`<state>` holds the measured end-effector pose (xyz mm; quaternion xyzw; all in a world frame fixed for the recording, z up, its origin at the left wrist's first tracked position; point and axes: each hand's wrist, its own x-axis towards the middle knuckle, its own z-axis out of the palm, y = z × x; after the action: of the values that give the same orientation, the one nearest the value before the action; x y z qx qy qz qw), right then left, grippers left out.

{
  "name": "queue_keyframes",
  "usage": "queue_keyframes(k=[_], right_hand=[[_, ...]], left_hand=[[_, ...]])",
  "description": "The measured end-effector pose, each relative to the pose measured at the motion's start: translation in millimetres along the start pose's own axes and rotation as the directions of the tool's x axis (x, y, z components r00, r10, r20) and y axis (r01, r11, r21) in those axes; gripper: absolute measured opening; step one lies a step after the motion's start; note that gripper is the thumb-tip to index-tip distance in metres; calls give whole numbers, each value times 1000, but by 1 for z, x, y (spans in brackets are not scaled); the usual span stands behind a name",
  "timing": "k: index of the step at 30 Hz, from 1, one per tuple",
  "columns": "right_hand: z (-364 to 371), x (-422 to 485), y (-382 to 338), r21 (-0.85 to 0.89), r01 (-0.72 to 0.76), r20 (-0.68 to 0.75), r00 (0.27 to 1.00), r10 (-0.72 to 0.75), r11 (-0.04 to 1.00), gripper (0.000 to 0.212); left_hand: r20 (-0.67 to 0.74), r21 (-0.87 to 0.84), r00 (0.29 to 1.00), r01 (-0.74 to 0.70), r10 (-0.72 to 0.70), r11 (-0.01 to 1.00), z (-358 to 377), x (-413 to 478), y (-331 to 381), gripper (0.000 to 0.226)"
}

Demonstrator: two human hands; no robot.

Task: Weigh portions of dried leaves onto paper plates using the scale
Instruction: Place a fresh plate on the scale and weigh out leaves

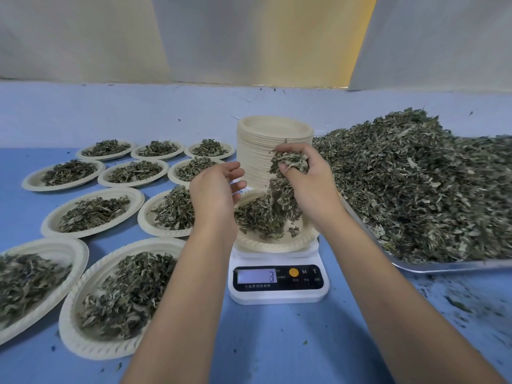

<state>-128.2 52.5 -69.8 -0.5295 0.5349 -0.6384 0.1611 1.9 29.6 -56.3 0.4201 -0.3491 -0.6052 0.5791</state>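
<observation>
Blue counter [277, 342] is seen nearest, with the white scale [278, 296] set display-first toward the person and a paper plate [277, 246] laid flat on it. Above the plate, dried leaves [291, 162] are gripped in the right hand [310, 184] and spilled straight down in a vertical strand; the left hand [214, 192] is held alongside, fingers loose and empty. A stack of plates [255, 156] is stood upright behind.

Herb-packing workroom — leaf heap [410, 189], filled plates [55, 217], scale [278, 296].

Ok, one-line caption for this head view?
Right hand drops dried leaves onto a paper plate on the scale; left hand hovers open beside filled plates.
</observation>
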Motion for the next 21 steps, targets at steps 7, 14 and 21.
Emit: queue_keyframes(k=[7, 14, 21], right_hand=[[4, 0, -13, 157, 92, -159, 985, -67, 983, 23], [6, 2, -8, 274, 30, -216, 976, 32, 961, 26], [5, 3, -4, 302, -3, -214, 974, 71, 953, 25]], left_hand=[[11, 2, 1000, -5, 5, 1000, 0, -2, 1, 27], [34, 3, 999, -3, 3, 1000, 1, -3, 0, 27], [98, 71, 995, -4, -3, 997, 1, -5, 1, 21]])
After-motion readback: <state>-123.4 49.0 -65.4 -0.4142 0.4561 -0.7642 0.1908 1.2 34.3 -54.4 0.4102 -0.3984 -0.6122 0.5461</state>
